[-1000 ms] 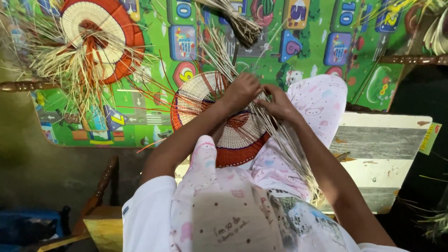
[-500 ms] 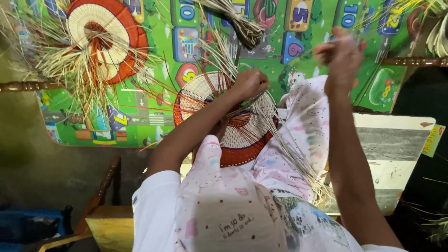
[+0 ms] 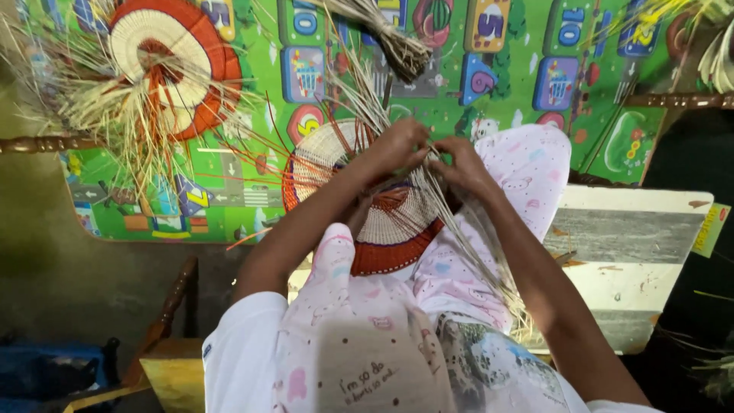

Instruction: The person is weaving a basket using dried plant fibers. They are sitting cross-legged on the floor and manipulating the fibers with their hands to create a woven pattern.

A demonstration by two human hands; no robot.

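On the person's lap, over pink patterned trousers [image 3: 527, 176], lies a round woven mat [image 3: 382, 222] with a cream centre and a red-orange border, only partly finished. Loose straw strands [image 3: 466, 245] fan out from its edge toward the right knee. The left hand [image 3: 397, 145] is closed in a pinch on the strands at the upper edge of the mat. The right hand [image 3: 466, 164] sits just beside it, fingers closed narrowly on the same bundle; which single strand each finger grips cannot be told.

For the weaving step in hand, judged from this position: keep both hands close to the working edge, hold tension even, and lay each strand flat against the previous row so the border stays round. Separate one strand at a time from the loose fan to avoid tangles.

On the floor beyond lies a green play mat [image 3: 252, 176]. A second woven mat [image 3: 172, 69] with splayed straw rests on it at upper left, and a tied straw bundle [image 3: 390, 38] at top centre. A striped board [image 3: 634, 252] lies at the right.
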